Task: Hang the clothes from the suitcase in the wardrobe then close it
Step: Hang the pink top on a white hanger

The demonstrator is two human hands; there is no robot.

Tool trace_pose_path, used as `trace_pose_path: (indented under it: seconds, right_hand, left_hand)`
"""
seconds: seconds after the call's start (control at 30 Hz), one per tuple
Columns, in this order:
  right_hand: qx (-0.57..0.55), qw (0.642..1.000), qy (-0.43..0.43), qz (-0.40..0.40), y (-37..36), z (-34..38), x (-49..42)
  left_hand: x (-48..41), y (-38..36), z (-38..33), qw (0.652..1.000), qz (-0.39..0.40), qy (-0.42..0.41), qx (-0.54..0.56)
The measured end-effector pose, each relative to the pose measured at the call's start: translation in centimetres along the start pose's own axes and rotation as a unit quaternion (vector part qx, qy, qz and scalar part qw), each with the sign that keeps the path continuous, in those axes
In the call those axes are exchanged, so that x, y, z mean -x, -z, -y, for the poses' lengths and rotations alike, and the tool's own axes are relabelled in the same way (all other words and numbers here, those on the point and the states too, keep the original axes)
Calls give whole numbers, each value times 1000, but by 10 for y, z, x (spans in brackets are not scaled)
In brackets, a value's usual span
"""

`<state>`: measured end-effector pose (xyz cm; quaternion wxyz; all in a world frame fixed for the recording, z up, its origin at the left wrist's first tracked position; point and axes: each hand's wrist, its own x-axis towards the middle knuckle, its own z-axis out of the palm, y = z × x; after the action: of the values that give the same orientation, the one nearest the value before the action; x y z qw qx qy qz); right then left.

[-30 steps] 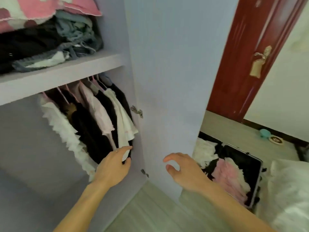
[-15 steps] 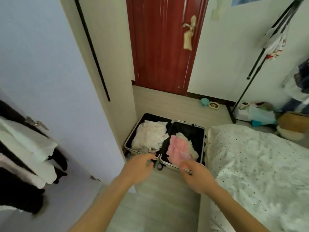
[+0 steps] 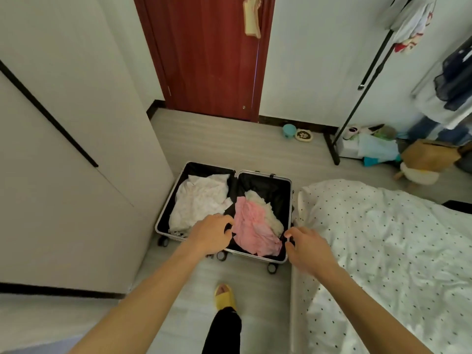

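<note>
- Left hand (image 3: 212, 233) and right hand (image 3: 306, 247) apart, fingers loosely curled, gripping nothing; they flank the pink garment (image 3: 251, 226), likely the next pick.
- Suitcase (image 3: 290, 200) lies open flat on the floor beside the bed (image 3: 383, 238), so both halves are reachable; white garment (image 3: 201, 198) in its left half.

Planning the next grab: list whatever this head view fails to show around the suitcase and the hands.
- Fingers of the left hand: curled over the middle of the suitcase; contact with the pink garment is unclear in the head view.
- White garment: near edge hidden behind the left hand.
- Cream garment: mostly buried under the pink garment.
- The suitcase's near right corner: covered by the right hand.
- Wardrobe interior: outside the frame.
</note>
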<state>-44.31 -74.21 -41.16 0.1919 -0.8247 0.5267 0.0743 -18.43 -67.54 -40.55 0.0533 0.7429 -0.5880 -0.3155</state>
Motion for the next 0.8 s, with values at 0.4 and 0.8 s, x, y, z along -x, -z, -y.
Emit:
trace_pose_path:
  seconds: [0.4,0.8]
  right_hand:
    - [-71,984,-101,129,-87,-47,-223]
    - [-126,946,-203,219,-423,-156,-454]
  left_hand:
    - [-235,-63,101,991,76,89,-62]
    - [-444,-356,277,978,82,155,-116]
